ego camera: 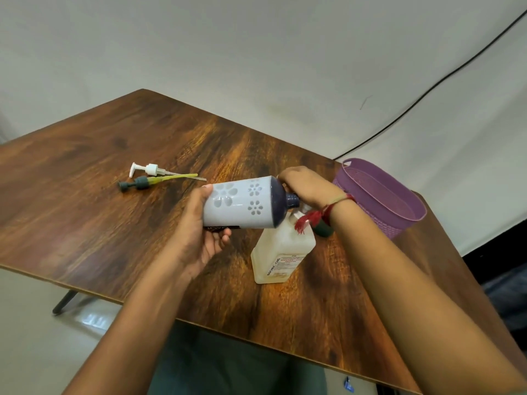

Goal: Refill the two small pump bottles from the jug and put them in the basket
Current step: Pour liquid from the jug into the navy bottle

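Observation:
My left hand (196, 238) grips the base end of a pale lavender pump bottle (242, 206) with cut-out flowers and no pump fitted. The bottle lies almost level above the table, its dark neck pointing right. My right hand (310, 186) curls round the bottle's dark shoulder beside the neck. Just below stands the translucent jug (282, 258) with a red-lettered label, its top hidden behind the bottle and my right wrist. A dark green object (323, 230) peeks out under that wrist; I cannot tell what it is. The purple basket (382, 192) stands to the right.
Two loose pumps lie at the back left of the wooden table (114, 143): a white pump (151, 169) and a dark pump (137, 183) with a yellow tube. The basket sits close to the right edge. A black cable (427, 89) runs along the wall behind.

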